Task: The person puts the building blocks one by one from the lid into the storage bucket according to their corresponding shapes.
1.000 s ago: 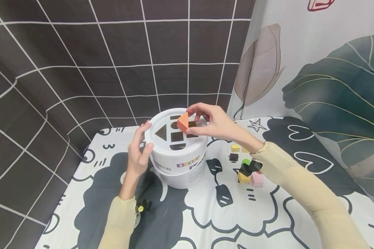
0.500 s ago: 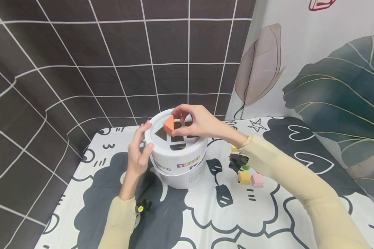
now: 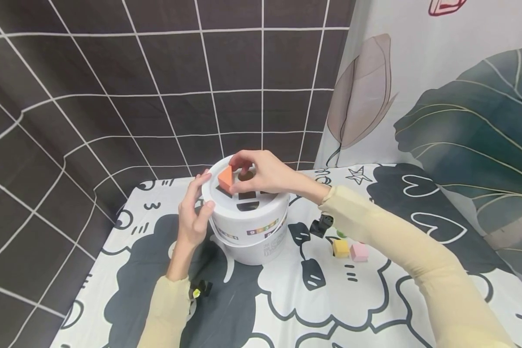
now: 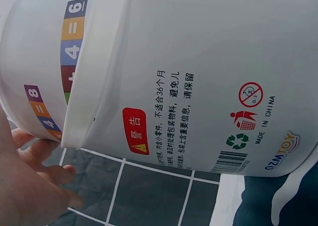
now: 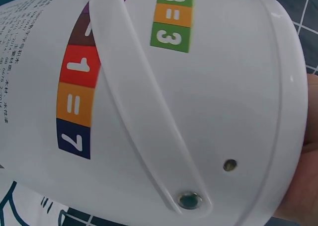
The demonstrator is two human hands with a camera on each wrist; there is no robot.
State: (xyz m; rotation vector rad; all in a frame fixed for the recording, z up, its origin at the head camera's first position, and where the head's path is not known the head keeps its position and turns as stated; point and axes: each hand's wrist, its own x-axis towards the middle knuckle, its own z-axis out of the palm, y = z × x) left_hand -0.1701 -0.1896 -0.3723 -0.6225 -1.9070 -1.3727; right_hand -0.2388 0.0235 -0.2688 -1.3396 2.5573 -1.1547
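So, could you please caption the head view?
Left hand grips the lid of a white bucket; right hand pinches an orange block over it.

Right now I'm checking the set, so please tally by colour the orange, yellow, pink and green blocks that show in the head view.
Orange block: 1
Yellow block: 1
Pink block: 1
Green block, partly hidden: 1
Total: 4

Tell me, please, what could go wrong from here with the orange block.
The orange block, pinched by the right hand, might catch on the edge of the triangular hole if misaligned.
The bucket could shift if the left hand, at its lid's rim, eases off.
The right sleeve might brush the yellow block or pink block if drawn back low.
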